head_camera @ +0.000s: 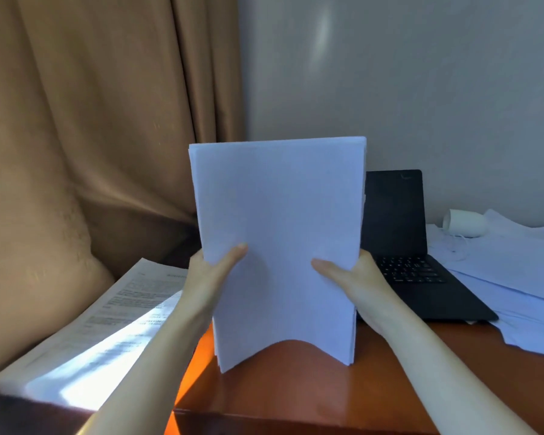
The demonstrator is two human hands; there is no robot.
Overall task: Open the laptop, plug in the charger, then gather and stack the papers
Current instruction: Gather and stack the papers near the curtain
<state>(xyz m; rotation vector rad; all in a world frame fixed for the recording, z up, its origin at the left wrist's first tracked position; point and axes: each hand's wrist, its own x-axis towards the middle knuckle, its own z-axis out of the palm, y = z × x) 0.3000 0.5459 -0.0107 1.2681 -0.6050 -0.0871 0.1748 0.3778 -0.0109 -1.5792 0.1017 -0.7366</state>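
Left hand (215,270) and right hand (356,274) grip paper stack (277,215) upright between them, thumbs in front, bottom corners on table (296,390). Laptop (396,227) open just behind right hand; loose sheets (515,268) beyond it.

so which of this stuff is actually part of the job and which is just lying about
Part of the job:
paper stack, held upright on the table by the left hand and right hand
open laptop
white charger
loose sheets on the right

Lying about:
printed pile on the left, though it may count as papers
curtain
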